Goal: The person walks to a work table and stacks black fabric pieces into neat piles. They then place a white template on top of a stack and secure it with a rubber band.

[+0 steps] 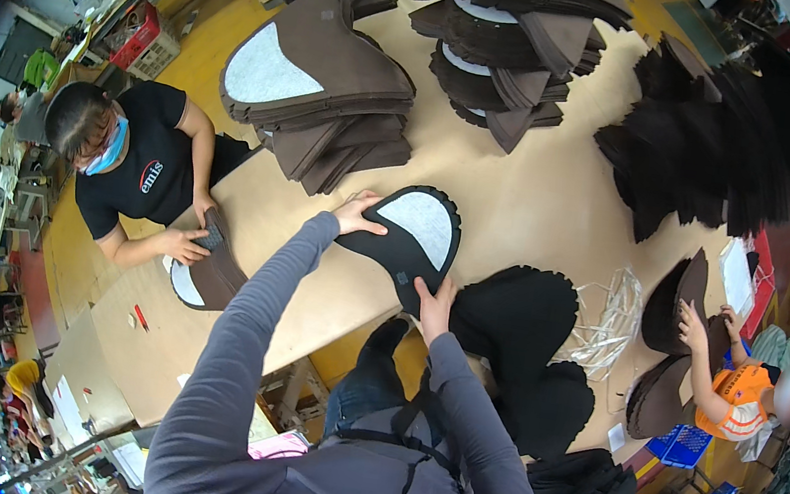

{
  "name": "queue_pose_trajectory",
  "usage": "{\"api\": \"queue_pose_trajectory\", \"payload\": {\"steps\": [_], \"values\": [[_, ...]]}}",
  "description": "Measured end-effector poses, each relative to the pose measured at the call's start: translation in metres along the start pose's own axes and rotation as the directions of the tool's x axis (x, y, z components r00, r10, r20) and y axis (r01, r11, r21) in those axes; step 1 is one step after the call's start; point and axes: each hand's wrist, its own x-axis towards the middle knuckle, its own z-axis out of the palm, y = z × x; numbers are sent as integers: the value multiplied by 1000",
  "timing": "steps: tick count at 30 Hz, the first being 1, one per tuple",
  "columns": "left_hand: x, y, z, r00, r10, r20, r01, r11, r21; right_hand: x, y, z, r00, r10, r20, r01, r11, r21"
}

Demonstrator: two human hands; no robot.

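Note:
Over the near edge of the table point(268, 179) I hold a curved black cut panel point(379, 244) with a notched rim and a white patch on its wide end. My left hand point(359, 216) grips its left side, thumb on top and fingers mostly out of sight. At the narrower lower end my right hand point(434, 305) pinches it, thumb uppermost. Just right of that hand lie similar plain black panels point(517, 310). Beyond my left hand rises a stack of brown panels point(329, 66), a white patch on the top one.
More brown stacks point(515, 37) stand at the far side, with a large black pile point(719, 131) at far right. White strips point(607, 322) lie tangled nearby. A co-worker in black point(148, 172) at left and one in orange point(742, 397) at right handle brown panels. A red pen point(141, 316) lies left.

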Motion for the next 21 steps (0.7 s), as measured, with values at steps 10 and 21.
{"api": "queue_pose_trajectory", "payload": {"steps": [10,21], "values": [[26,-17,-8,874,-357,330,461,824,-330,24,-46,-10,806,520,284,-587,637,499],[-50,7,-8,988,155,17,-144,949,-282,48,-73,-47,926,-292,240,270,955,123]]}}
